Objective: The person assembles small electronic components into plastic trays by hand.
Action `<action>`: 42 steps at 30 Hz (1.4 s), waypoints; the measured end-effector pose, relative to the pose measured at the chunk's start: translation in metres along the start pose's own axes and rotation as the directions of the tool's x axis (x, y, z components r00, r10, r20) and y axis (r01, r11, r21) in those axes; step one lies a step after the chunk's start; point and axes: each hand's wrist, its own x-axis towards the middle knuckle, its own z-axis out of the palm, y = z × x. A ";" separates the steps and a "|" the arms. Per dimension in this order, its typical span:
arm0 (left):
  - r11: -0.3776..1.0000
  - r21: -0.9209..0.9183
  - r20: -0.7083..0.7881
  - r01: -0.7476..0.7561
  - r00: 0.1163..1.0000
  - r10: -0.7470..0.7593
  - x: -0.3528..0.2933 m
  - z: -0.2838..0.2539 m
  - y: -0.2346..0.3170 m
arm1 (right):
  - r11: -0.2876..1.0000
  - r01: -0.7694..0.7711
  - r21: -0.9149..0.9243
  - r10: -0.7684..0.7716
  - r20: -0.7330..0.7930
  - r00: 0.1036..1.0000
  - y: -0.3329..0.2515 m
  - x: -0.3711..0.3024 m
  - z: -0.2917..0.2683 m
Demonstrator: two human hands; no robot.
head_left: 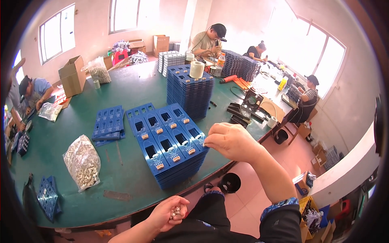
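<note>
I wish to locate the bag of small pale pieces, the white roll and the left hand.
Bag of small pale pieces (82, 161), head view, on its front.
White roll (197, 71), head view, on its side.
Left hand (165, 212), head view, on its middle.

The green surface (139, 87) carries a near stack of blue circuit boards (173, 141), with a taller blue stack (189, 95) behind it. To their left lie some loose blue boards (107, 122) and a clear bag of small pale parts (83, 165); farther back stands a cardboard box (72, 77).
</note>
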 end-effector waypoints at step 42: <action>0.996 -0.078 -0.017 -0.031 0.999 0.030 -0.006 -0.002 -0.010 | 0.915 0.208 0.346 -0.338 0.373 0.864 -0.117 -0.025 0.079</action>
